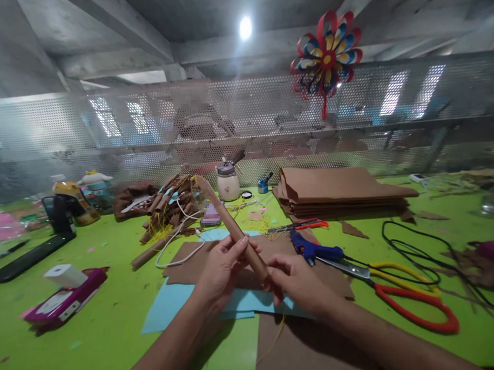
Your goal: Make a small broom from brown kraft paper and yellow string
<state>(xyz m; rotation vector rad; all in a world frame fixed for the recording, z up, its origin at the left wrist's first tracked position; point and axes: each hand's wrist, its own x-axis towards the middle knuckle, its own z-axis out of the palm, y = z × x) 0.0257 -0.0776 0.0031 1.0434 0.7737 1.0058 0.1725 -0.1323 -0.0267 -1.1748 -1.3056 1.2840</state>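
Observation:
A thin rolled tube of brown paper slants up and away over the middle of the table. My left hand is closed around its middle, thumb on top. At the near end, my right hand pinches the tube between thumb and fingers. Beneath both hands lie brown paper sheets and light blue paper. To the right of my right hand, a blue glue gun rests beside large scissors with red and yellow handles.
At back left, several brown paper rolls lie among yellow string and a white cable. Folded brown paper is stacked at back right. A purple power strip with a white plug sits left. Behind the table stands a perforated metal screen.

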